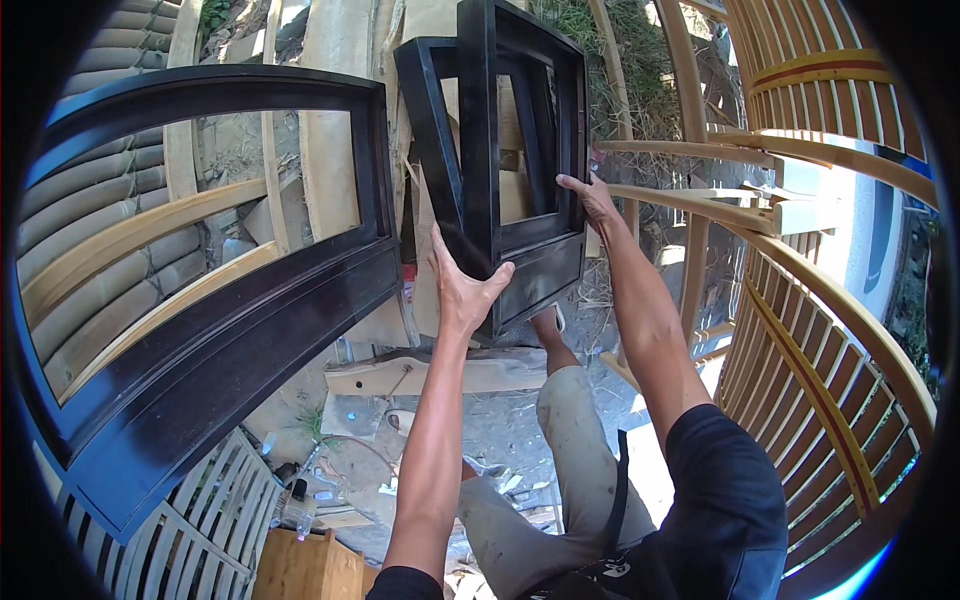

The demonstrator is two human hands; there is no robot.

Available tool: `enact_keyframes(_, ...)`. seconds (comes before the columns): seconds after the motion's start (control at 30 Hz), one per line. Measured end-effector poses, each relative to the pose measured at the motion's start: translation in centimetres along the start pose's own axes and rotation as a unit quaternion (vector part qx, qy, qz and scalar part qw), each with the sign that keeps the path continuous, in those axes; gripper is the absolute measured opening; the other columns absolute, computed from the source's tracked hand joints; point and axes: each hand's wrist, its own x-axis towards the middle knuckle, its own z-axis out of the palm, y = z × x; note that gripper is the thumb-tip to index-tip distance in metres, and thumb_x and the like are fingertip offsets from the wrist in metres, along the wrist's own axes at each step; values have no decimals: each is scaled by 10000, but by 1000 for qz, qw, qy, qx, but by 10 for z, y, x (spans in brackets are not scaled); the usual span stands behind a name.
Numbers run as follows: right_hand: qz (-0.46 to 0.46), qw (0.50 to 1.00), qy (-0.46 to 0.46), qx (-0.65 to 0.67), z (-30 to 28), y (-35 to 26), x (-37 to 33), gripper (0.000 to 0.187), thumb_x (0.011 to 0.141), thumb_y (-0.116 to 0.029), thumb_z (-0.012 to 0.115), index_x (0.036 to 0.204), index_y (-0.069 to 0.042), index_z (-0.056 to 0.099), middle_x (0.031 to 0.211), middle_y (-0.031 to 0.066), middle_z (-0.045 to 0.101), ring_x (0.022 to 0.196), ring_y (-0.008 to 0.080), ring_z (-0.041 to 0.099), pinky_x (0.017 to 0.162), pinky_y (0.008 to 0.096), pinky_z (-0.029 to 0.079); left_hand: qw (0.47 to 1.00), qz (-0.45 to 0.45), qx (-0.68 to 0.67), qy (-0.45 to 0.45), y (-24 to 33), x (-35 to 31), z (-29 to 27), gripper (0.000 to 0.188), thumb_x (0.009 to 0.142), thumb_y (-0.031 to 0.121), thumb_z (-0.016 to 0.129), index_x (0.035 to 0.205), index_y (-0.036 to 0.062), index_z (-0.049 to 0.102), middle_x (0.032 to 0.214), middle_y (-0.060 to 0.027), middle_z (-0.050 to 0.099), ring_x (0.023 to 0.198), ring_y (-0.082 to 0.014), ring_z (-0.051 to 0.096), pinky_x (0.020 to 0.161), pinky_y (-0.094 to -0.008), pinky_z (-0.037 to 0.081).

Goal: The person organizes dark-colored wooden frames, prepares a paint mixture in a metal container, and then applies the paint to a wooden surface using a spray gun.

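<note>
Head view has our left hand [465,297] clasping the lower left side of a glossy black, rectangular wood-like frame [545,272], while our right hand [597,203] pinches its right side between thumb and fingers. We hold it ahead of us, overlapping another black rectangular frame [430,120] behind it, right of a larger dark, open-centred frame [250,365].

Light: bright daylight, hard shadows. Bluish sheen: panelled dark wooden frame [230,380], left of left hand [467,290]. Detail lost in dark tones: held black frame [545,275]. Overexposure: white patch [845,215], right of right hand [594,205]. Fisheye bowing: slatted panel [832,408], same side.
</note>
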Motion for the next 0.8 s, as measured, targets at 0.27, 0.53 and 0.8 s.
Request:
enact_keyframes(0.27,25,997,12,77,-59,3,28,736,771,-335,852,1350,-9,534,1168,123,662,1065,257,659,893,420,559,999,-11,33,-17,51,19,81,1299,673,298,899,1601,-29,51,1402,-302,352,1347,-465,398,1163,-500,346)
enact_keyframes(0.53,70,997,20,32,-106,59,87,1118,715,-522,879,1509,68,359,1424,229,539,1273,309,573,1076,415,468,998,-38,52,-27,39,35,120,1318,686,339,903,1602,-47,37,1417,-312,357,1355,-462,401,1157,-487,361)
enact_keyframes(0.8,92,992,68,-57,-127,79,101,1327,678,-658,848,1549,133,234,1518,268,455,1404,327,463,1170,403,370,996,-75,21,-36,15,35,144,1310,706,360,901,1606,-43,39,1485,-333,329,1405,-463,383,1165,-482,360)
